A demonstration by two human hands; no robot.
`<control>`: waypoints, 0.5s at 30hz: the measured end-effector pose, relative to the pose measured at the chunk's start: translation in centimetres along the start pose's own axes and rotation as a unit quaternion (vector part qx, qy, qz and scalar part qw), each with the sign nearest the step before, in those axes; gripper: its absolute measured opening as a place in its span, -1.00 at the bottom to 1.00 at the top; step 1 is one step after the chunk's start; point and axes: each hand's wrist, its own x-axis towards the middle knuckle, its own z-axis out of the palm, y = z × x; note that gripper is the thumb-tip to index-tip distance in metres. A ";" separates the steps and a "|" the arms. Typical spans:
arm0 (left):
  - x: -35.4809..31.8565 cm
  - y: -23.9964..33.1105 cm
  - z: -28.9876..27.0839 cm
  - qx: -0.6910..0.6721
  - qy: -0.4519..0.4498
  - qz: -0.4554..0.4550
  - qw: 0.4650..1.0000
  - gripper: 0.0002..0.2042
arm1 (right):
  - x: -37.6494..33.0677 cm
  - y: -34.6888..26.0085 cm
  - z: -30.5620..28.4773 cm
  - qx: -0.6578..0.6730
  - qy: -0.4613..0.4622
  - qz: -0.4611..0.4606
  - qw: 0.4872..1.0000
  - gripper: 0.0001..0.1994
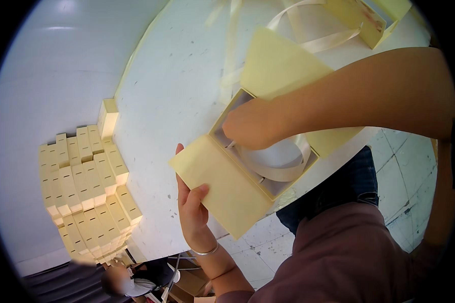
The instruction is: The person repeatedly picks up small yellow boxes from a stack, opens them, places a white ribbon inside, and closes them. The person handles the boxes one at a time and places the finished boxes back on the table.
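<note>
A pale yellow gift box lies open at the table's near edge, with a flap folded out on either side. My left hand grips the near-left flap, thumb on top and fingers along its edge and underneath. Inside the box, a loop of cream ribbon curves over the grey lining, beside small dark slots. My right hand reaches into the box from the right, closed, with the knuckles up. Its fingertips are hidden, so what they pinch cannot be seen. The far flap spreads out behind my right forearm.
Several pale yellow boxes stand stacked in stepped rows at the left, with one more box beyond them. Another open box with trailing ribbon lies at the far right. A person is at the lower left, past the table.
</note>
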 end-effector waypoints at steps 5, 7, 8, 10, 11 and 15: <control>0.1 -0.2 -0.4 -0.002 -0.011 0.001 1.000 -0.23 | 1.3 0.0 -0.3 -0.014 -0.094 0.037 0.995 -0.83; 0.1 -0.4 -0.5 -0.016 -0.017 0.005 1.000 -0.24 | 1.5 0.0 -0.2 -0.015 -0.078 0.043 0.996 -0.83; 0.2 -0.6 -0.7 -0.027 -0.022 0.009 0.999 -0.24 | 1.7 0.0 -0.1 -0.015 -0.071 0.045 0.996 -0.83; 0.4 -1.0 -0.6 -0.049 -0.025 0.013 0.998 -0.24 | 2.0 -0.1 0.1 -0.038 -0.083 0.057 0.994 -0.83; 0.5 -1.2 -0.5 -0.060 -0.023 0.013 0.998 -0.24 | 2.1 -0.1 0.1 -0.049 -0.089 0.064 0.993 -0.84; 0.4 -1.1 -0.3 -0.060 -0.021 0.015 0.998 -0.24 | 2.1 0.4 0.5 -0.010 -0.067 0.077 0.995 -0.83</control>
